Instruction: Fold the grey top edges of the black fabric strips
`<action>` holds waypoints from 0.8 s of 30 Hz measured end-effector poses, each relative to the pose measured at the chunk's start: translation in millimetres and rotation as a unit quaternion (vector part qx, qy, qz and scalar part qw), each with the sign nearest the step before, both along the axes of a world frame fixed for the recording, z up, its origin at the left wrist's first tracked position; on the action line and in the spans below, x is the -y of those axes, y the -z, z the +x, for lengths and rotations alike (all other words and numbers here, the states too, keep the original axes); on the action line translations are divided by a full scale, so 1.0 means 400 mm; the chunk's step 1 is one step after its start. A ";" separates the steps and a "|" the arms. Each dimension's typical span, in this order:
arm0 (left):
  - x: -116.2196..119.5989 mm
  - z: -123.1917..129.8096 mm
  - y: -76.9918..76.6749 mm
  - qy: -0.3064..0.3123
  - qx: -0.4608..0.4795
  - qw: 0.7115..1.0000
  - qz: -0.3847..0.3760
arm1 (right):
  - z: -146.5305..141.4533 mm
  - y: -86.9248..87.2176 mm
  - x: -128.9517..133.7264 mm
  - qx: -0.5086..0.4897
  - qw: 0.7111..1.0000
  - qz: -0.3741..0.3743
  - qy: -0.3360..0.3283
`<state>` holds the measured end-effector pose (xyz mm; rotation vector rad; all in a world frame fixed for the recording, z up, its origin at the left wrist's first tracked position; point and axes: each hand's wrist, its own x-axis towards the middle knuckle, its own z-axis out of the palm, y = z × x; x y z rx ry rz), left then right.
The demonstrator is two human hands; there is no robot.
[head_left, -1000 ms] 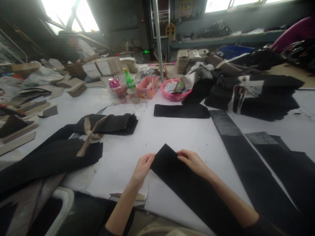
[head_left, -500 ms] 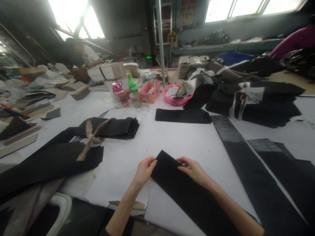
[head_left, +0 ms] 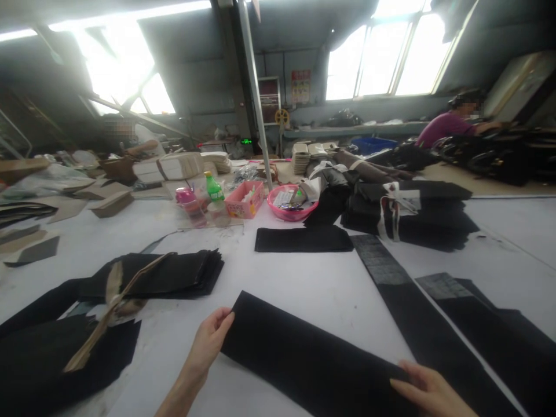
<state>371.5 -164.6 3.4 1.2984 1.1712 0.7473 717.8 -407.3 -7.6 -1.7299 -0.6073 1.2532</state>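
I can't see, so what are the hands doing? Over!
Left hand pinching black strip by one end. Right hand on its far edge. Tied bundle left, apart.

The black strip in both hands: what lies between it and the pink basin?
In the head view, a black oblong, perhaps stacked, lies on the white tabletop between the black strip and pink basin, nearer the basin.

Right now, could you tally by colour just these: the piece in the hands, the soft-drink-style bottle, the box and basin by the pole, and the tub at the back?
Black: 1 (strip held by left hand and right hand)
Pink: 2 (box, basin)
Green: 1 (bottle)
Blue: 1 (tub)
Total: 5
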 end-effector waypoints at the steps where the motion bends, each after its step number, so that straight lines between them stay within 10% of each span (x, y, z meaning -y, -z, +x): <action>1: -0.013 0.009 0.004 0.016 0.000 1.000 -0.004 | 0.009 -0.013 -0.017 -0.015 0.999 0.010 0.040; 8: -0.191 0.094 0.014 0.026 0.014 0.999 -0.024 | 0.158 -0.102 -0.248 0.039 0.984 0.158 0.071; 18: -0.584 0.315 0.066 -0.111 -0.087 0.983 0.115 | 0.368 -0.088 -0.758 0.222 0.952 0.183 0.104; 24: -0.660 0.340 0.200 -0.137 -0.202 0.952 0.185 | 0.392 -0.024 -0.661 0.372 0.922 0.094 0.041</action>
